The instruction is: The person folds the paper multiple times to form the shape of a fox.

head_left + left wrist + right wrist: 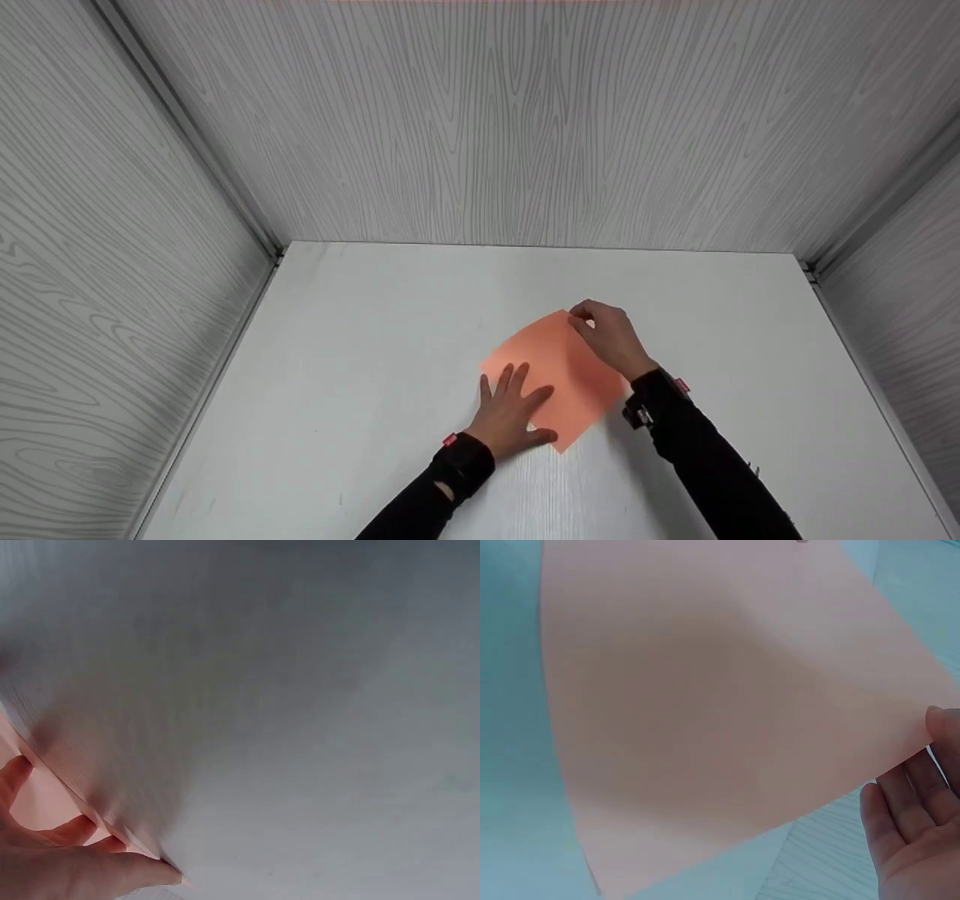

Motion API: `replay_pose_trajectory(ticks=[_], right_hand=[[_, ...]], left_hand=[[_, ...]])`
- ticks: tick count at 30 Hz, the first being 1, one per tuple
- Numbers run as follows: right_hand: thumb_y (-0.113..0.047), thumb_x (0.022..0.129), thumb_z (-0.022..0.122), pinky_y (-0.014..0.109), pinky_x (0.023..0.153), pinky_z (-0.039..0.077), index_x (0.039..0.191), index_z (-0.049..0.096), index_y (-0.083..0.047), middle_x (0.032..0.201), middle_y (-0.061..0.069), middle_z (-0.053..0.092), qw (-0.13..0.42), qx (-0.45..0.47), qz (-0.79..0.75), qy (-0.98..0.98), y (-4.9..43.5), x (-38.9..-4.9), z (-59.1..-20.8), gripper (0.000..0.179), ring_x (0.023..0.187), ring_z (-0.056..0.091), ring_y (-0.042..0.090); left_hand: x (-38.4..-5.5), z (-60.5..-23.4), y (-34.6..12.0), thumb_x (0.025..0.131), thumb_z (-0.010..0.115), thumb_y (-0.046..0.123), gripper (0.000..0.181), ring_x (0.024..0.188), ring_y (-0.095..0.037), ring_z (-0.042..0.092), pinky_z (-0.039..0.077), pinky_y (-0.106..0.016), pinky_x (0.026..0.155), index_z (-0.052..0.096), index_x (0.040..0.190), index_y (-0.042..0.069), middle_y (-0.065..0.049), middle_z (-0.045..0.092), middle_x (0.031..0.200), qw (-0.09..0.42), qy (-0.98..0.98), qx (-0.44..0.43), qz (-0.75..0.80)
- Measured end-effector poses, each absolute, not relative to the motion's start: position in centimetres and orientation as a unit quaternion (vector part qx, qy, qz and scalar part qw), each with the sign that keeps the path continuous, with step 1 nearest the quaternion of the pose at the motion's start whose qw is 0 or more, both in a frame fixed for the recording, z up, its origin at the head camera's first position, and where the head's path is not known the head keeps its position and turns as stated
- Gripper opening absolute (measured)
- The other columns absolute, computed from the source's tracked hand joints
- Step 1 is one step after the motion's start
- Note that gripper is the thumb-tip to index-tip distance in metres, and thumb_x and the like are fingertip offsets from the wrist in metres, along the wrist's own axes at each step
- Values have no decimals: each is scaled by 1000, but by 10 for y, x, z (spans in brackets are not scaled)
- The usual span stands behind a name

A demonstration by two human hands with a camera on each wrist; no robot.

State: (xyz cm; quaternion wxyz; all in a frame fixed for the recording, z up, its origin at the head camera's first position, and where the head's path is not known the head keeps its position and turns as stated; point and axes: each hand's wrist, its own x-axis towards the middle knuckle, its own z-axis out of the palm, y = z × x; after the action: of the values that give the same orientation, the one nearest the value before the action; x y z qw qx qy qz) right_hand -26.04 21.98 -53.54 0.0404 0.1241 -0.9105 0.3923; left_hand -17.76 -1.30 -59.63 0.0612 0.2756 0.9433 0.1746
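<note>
A square sheet of orange paper (559, 360) is turned cornerwise on the white table. My left hand (504, 421) lies on its near left part with straight, spread fingers. Its thumb reaches toward the near corner. At the far corner, my right hand (613, 339) pinches the paper between thumb and fingers and holds that corner raised. The right wrist view shows the thumb of the right hand (919, 832) on top of the sheet (705, 727), which bends up toward it. In the left wrist view, the fingers of the left hand (67, 866) touch the paper (46, 799).
The white tabletop (360, 337) stretches out around the sheet. Wood-grain panels stand behind it (510, 127), on the left (112, 285) and on the right (915, 285). Both forearms wear black sleeves and wrist-mounted gear.
</note>
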Motion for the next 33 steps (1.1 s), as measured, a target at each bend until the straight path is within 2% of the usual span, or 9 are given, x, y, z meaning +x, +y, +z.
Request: replay_pose_trajectory(ticks=[7, 12, 17, 21, 28, 33], right_hand=[[-18, 105, 66, 56, 105, 53, 117, 74, -3, 119, 17, 76, 40, 152, 370, -916, 223, -247, -526, 21, 121, 69, 40], [-16, 104, 68, 55, 104, 55, 117, 74, -3, 118, 14, 77, 35, 173, 365, -914, 223, -240, -520, 20, 119, 71, 36], [-13, 101, 70, 52, 102, 57, 118, 75, -4, 118, 12, 78, 58, 195, 361, -910, 226, -233, -515, 20, 118, 73, 32], [-13, 101, 71, 52, 102, 57, 118, 76, -7, 118, 9, 79, 67, 209, 360, -907, 228, -228, -514, 19, 118, 74, 30], [-14, 101, 71, 49, 97, 60, 118, 77, -8, 121, 8, 80, 52, 247, 330, -910, 235, -218, -521, 20, 115, 76, 28], [-11, 98, 73, 44, 93, 62, 118, 77, -8, 117, 9, 81, 53, 275, 285, -917, 238, -210, -532, 20, 111, 77, 27]], left_hand=[[-178, -594, -9, 93, 71, 62, 61, 159, -44, 32, 31, -80, 116, 61, 145, 32, -19, 39, 168, 30, 952, 278, 122], [-178, -590, -2, 93, 72, 60, 57, 156, -39, 38, 37, -72, 118, 66, 142, 30, -14, 47, 162, 9, 954, 282, 97], [-179, -590, 0, 94, 73, 57, 56, 141, -33, 51, 46, -63, 115, 69, 139, 24, -10, 59, 147, -6, 950, 298, 89], [-180, -591, -1, 95, 74, 54, 55, 135, -31, 55, 50, -58, 112, 68, 139, 23, -8, 63, 141, -5, 947, 307, 94], [-183, -591, -13, 98, 71, 51, 57, 141, -26, 53, 47, -50, 116, 61, 146, 22, -4, 60, 148, 18, 940, 328, 95], [-184, -589, -24, 101, 66, 51, 57, 155, -27, 43, 40, -55, 124, 58, 149, 23, -1, 51, 163, 57, 940, 326, 87]])
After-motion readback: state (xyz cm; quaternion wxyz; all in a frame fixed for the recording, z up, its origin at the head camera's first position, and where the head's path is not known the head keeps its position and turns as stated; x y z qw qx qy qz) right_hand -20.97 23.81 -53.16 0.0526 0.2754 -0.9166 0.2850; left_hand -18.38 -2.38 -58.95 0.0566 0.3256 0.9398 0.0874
